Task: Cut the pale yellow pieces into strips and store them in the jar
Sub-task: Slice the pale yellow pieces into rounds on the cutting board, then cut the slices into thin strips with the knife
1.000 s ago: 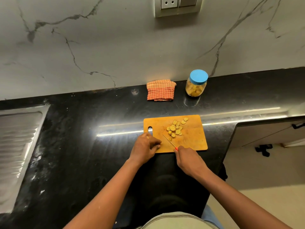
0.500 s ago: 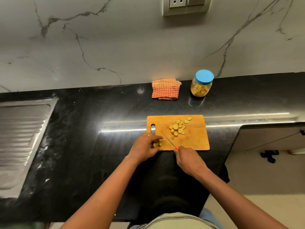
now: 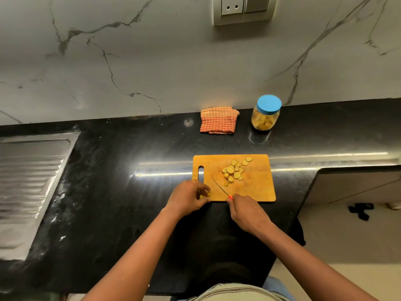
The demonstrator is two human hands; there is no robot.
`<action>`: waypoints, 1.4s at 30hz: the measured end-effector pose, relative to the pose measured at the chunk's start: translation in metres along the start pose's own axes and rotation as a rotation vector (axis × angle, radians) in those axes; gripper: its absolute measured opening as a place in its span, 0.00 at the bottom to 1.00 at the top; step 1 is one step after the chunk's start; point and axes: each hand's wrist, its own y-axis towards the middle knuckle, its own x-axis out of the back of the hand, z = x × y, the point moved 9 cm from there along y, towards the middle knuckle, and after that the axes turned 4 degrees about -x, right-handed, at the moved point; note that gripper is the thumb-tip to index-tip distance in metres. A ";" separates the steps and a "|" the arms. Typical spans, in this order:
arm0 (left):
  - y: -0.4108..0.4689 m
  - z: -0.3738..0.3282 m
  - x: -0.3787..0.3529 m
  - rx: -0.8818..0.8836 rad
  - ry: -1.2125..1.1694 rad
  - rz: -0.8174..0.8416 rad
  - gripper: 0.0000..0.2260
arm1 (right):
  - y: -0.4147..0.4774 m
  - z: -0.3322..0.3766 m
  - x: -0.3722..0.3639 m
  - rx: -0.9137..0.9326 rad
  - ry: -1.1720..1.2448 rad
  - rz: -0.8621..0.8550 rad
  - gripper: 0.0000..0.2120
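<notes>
Left hand [image 3: 188, 197] pinches a few pale yellow slices [image 3: 205, 194] at the cutting board [image 3: 256, 187] near-left corner. Right hand [image 3: 246, 211] grips knife [image 3: 220, 187], blade on board. Slice pile [image 3: 234, 171] mid-board; lidded jar [image 3: 265, 114] behind on bench [image 3: 130, 192].

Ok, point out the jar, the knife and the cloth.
jar [image 3: 263, 121]: head view, on its clear wall.
knife [image 3: 219, 186]: head view, mid-blade.
cloth [image 3: 218, 121]: head view, its middle.
</notes>
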 end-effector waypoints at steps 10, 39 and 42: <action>0.010 0.000 -0.001 -0.035 0.043 0.028 0.18 | 0.013 0.001 0.016 0.039 0.030 -0.040 0.17; 0.126 -0.079 -0.032 -0.105 0.228 -0.155 0.26 | 0.018 -0.087 0.079 -0.207 0.026 -0.294 0.19; 0.127 -0.083 -0.028 -0.097 0.218 -0.218 0.17 | 0.017 -0.085 0.082 -0.219 0.000 -0.295 0.18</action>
